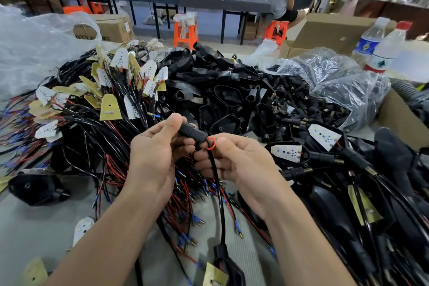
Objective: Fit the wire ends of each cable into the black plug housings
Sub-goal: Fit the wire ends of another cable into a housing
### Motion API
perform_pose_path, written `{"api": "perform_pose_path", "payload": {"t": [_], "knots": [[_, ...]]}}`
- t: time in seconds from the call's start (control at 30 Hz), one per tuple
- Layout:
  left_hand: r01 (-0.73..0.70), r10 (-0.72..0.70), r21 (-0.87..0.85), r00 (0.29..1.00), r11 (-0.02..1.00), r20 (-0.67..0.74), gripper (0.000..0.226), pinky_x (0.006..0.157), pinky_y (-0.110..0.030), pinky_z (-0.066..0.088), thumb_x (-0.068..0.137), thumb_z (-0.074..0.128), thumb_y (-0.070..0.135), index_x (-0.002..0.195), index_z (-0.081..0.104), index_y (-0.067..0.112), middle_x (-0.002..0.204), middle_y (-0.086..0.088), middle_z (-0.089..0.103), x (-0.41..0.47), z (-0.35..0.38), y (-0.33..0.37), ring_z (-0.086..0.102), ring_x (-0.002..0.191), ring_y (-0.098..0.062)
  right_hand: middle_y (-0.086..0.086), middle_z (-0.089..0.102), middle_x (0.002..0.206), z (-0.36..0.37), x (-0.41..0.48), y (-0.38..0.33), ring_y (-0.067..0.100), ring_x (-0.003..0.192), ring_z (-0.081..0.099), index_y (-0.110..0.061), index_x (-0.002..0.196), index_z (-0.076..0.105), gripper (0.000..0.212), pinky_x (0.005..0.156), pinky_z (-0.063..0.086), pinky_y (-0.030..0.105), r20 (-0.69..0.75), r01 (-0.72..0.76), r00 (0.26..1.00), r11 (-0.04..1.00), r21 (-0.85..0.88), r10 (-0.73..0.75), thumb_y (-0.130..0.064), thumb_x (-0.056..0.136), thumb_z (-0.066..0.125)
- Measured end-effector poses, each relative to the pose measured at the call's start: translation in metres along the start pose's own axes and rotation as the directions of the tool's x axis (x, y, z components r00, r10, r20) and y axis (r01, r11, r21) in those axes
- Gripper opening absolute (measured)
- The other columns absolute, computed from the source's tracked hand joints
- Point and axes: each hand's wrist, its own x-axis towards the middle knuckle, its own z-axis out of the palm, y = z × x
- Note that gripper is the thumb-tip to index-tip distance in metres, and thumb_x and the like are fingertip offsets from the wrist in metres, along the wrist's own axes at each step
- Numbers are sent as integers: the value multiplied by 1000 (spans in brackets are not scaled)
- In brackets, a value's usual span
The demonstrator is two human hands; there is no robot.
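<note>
My left hand (155,158) grips a small black plug housing (191,133) between thumb and fingers at the centre of the view. My right hand (234,162) pinches a black cable (217,183) just below the housing, where a red wire loop (211,143) curls out at its end. The cable hangs down to a black lamp shell with a yellow board (218,269) near the bottom edge. The wire tips inside the housing are hidden by my fingers.
A heap of wired LED boards (111,90) lies to the left. Loose black shells (220,90) and plugs (301,104) are piled behind. Assembled pieces (325,146) fill the right. Two water bottles (380,49) stand at back right. A person sits on an orange stool (276,30).
</note>
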Motion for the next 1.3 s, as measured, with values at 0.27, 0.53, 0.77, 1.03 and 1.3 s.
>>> {"api": "perform_pose_path", "payload": {"t": [0.27, 0.53, 0.77, 1.03, 1.3], "knots": [[-26, 26, -32, 1000, 999, -2, 22, 49, -18, 53, 80, 74, 28, 84, 73, 7, 67, -5, 73, 2, -1, 1, 61, 48, -8, 12, 72, 81, 0, 2, 3, 18, 62, 60, -9, 90, 75, 32, 55, 48, 22, -25, 27, 999, 998, -49, -28, -20, 107, 50], [-45, 45, 36, 999, 998, 10, 21, 47, -19, 52, 71, 76, 35, 72, 77, 14, 77, -12, 75, 0, -2, 1, 59, 48, -10, 11, 67, 71, 2, 4, 5, 19, 60, 54, -2, 87, 73, 32, 53, 42, 25, -45, 27, 998, 960, -278, -41, -4, 101, 44], [-91, 104, 165, 992, 982, -73, 25, 46, -21, 53, 98, 70, 20, 76, 75, 8, 63, -7, 71, 1, 0, -6, 60, 45, -10, -4, 38, 52, 7, 3, 16, 12, 51, 34, -9, 68, 47, 30, 48, 26, 27, -44, 158, 949, 596, -787, -311, -17, 97, 50], [4, -5, 35, 999, 999, 33, 34, 47, -20, 53, 99, 65, 22, 69, 79, 14, 70, -7, 73, 0, 1, 0, 59, 49, -9, 9, 65, 60, 4, 9, 16, 14, 44, 50, -18, 66, 71, 34, 44, 39, 22, -75, 100, 990, 969, -225, -119, -37, 93, 61], [-112, 110, 108, 994, 988, 24, 25, 49, -21, 52, 101, 64, 20, 83, 77, 9, 77, -10, 76, 0, -3, 3, 59, 50, -12, 9, 66, 61, 7, 6, 16, 15, 42, 44, -22, 74, 68, 21, 45, 34, 24, -54, 95, 992, 968, -234, -111, -34, 92, 66]]}}
